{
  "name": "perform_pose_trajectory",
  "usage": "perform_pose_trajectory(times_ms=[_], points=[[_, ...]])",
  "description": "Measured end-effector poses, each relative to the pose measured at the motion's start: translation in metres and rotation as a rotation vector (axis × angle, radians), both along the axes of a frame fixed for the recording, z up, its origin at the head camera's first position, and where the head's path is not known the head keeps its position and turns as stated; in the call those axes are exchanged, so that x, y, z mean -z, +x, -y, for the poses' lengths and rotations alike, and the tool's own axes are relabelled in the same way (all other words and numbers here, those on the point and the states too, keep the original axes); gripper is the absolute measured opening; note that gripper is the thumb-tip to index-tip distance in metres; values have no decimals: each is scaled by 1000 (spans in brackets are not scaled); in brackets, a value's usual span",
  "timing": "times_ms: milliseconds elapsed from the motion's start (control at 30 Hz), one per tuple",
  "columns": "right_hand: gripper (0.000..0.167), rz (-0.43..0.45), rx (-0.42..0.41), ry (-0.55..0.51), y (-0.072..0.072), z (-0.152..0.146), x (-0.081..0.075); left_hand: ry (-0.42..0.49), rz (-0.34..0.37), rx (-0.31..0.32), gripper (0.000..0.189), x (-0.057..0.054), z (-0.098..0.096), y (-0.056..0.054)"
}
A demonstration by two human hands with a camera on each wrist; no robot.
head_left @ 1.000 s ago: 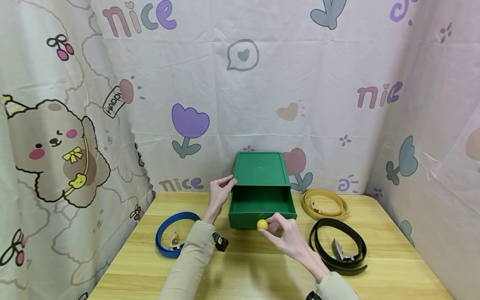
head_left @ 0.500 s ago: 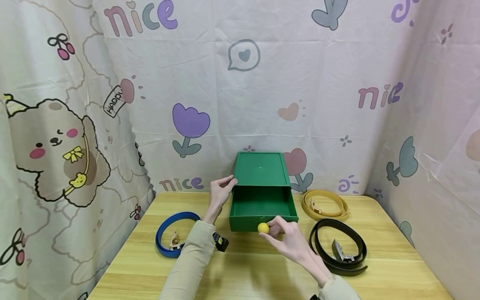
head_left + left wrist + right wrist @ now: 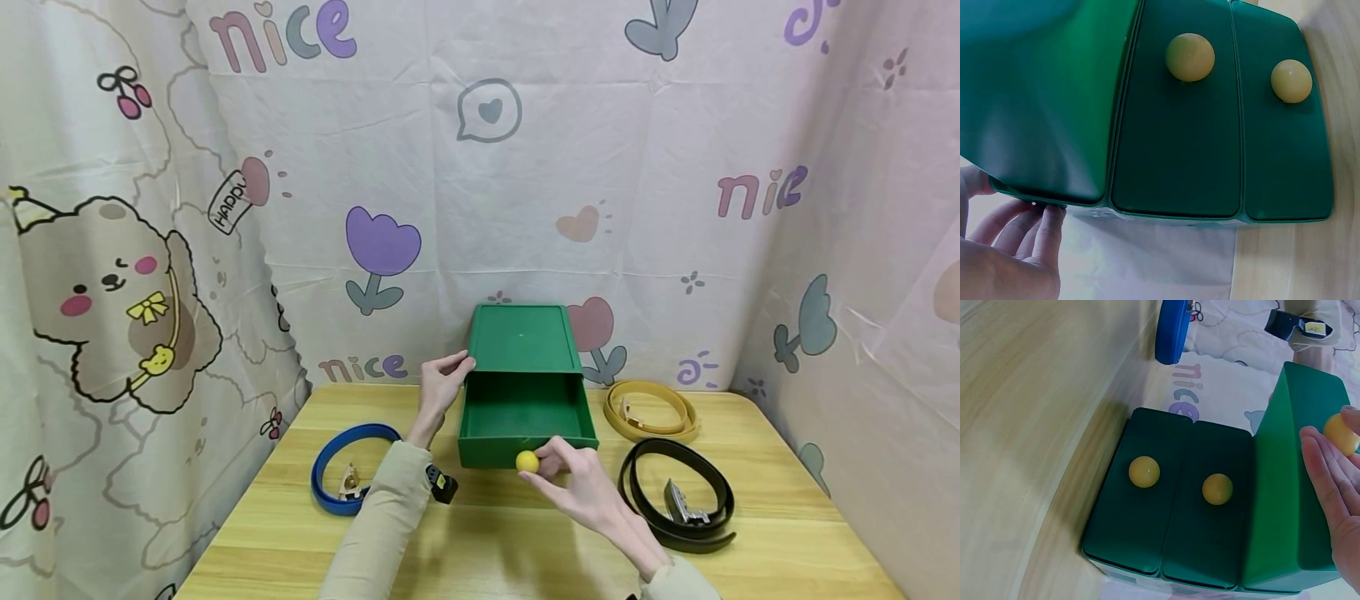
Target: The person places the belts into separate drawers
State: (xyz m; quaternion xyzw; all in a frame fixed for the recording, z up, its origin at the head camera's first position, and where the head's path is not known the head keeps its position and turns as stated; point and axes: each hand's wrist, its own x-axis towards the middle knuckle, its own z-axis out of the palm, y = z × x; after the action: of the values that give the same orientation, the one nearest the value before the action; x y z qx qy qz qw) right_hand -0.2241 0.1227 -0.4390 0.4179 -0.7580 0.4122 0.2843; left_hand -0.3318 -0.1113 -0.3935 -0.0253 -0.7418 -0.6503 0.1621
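Observation:
A small green drawer cabinet (image 3: pixel 520 337) stands at the back middle of the table, its top drawer (image 3: pixel 527 413) pulled out toward me and bare inside. My right hand (image 3: pixel 581 479) pinches the round yellow knob (image 3: pixel 527 462) on that drawer's front between thumb and fingers. My left hand (image 3: pixel 441 387) holds the cabinet at its upper front left corner, fingertips along the side wall. In the left wrist view, the closed middle drawer (image 3: pixel 1175 144) and bottom drawer (image 3: pixel 1288 156) show, each with a similar yellow knob; the pulled-out drawer overlaps the upper left there.
Left of the cabinet lies a coiled blue belt (image 3: pixel 324 471) with a gold buckle. To the right are a coiled yellow belt (image 3: pixel 656 432) and, nearer me, a black belt (image 3: pixel 678 533). A patterned cloth (image 3: pixel 517 208) hangs right behind the cabinet and along both sides.
The top drawer has slid slightly farther out toward me, my right hand moving with its knob. My left hand stays at the cabinet's corner. The belts have not moved.

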Motion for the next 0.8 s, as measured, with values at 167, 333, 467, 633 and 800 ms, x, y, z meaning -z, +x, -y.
perform_pose_trajectory(times_ms=[167,333,467,633,800], points=[[30,-8,-17,-1,1,0,-2,7,-1,2,33,-1,0,1],[32,-24,-25,-4,1,0,-2,10,-2,0,33,-2,0,1],[32,-29,-37,-13,-1,0,-1,10,-3,-1,33,-2,0,1],[31,15,-59,-32,1,-4,1,5,6,-2,34,-1,1,0],[32,16,-110,-71,0,-18,5,0,11,4,35,0,1,-2]])
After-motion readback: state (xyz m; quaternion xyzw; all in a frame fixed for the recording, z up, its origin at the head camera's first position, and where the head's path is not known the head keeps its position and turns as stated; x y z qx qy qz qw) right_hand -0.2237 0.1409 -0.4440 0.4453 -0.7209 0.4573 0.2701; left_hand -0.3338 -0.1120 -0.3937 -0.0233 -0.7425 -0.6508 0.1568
